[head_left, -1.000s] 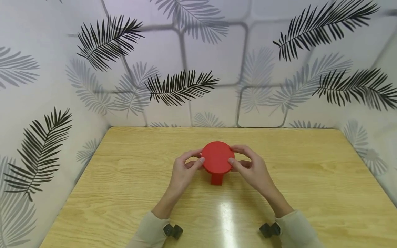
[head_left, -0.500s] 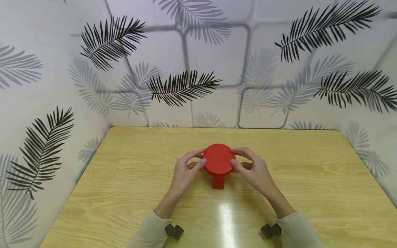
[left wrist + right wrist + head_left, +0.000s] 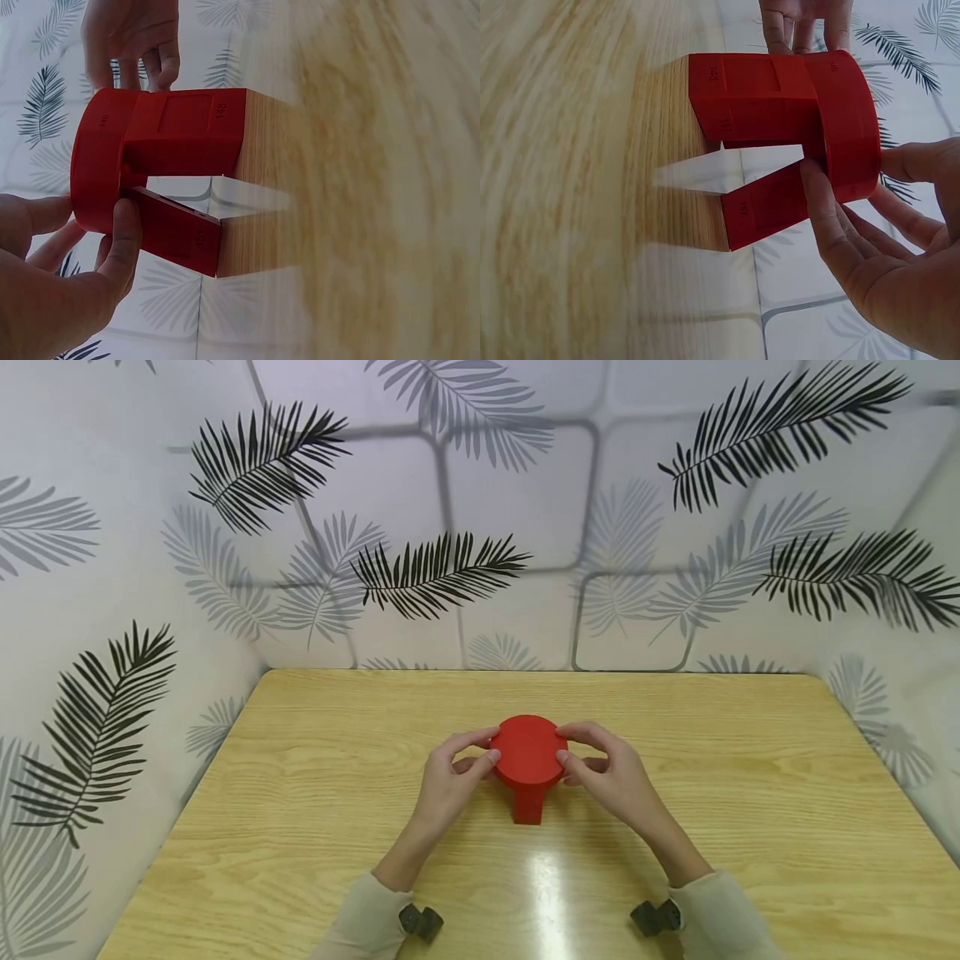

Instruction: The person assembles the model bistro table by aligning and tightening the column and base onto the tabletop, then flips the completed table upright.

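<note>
A small red stool [image 3: 529, 752] with a round, flat top stands on the wooden table, its block-like legs [image 3: 184, 131] meeting the surface in both wrist views. Small dark numbers mark its sides. On the left of the round top, my left hand [image 3: 448, 772] grips the rim between thumb and fingers. My right hand [image 3: 617, 774] holds the rim from the opposite side in the same way, its thumb [image 3: 821, 202] on the underside near a leg. Part of the far legs is hidden below the top in the head view.
The light wooden table [image 3: 300, 810] runs to a wall covering [image 3: 517, 502] with a leaf pattern at the back and sides. Dark wrist devices [image 3: 420, 922] sit at both sleeve cuffs. A bright reflection lies on the tabletop.
Both hands and the red stool have shifted slightly toward me, and a little more of the near leg shows. The grip on the rim looks the same.
</note>
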Available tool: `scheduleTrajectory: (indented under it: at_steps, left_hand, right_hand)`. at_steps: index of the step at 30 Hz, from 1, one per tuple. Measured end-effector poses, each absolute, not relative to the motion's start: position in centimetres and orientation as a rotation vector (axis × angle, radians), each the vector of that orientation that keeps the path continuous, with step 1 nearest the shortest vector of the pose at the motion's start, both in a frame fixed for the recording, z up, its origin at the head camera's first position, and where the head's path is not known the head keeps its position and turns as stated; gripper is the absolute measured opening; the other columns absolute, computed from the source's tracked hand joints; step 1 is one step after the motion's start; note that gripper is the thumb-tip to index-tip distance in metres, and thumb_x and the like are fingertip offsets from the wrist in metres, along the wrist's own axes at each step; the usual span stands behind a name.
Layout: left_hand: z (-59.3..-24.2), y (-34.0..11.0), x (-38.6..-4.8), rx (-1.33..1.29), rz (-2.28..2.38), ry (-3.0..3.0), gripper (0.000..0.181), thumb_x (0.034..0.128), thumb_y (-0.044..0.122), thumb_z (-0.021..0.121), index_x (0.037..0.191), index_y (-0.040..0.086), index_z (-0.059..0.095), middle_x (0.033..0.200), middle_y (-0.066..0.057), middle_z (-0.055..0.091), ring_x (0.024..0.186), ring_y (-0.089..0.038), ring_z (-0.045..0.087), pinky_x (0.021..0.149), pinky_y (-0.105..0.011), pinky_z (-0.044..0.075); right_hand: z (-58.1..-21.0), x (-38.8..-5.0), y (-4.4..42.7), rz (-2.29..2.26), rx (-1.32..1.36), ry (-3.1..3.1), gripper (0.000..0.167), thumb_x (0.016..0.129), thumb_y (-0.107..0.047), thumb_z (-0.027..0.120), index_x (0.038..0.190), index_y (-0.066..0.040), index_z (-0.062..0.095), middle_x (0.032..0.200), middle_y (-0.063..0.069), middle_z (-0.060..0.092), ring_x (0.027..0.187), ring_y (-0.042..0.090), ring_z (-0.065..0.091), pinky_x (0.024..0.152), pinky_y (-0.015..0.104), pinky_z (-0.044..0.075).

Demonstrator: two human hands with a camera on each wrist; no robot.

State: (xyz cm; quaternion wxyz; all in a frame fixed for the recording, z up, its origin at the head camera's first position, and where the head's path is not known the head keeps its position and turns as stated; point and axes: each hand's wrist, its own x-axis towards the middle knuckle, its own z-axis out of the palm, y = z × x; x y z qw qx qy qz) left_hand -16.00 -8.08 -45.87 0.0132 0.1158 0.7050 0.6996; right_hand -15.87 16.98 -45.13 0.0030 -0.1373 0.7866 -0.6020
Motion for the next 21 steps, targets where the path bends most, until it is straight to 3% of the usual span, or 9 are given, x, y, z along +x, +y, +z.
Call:
scheduleTrajectory:
  at_steps: [21]
  left_hand:
    - [-45.94, -8.85, -16.21, 0.357, 2.106, 2.180, 0.038, 0.0976, 0.005, 0.070, 0.135, 0.003, 0.065, 0.122, -0.020, 0.060, 0.095, -0.033, 0.072, 0.092, -0.054, 0.057]
  right_hand:
    - [-45.27, -16.11, 17.14, -1.822, -0.412, 2.468, 0.036, 0.098, -0.017, 0.071, 0.132, -0.007, 0.063, 0.137, 0.019, 0.062, 0.089, 0.027, 0.075, 0.075, 0.042, 0.064]
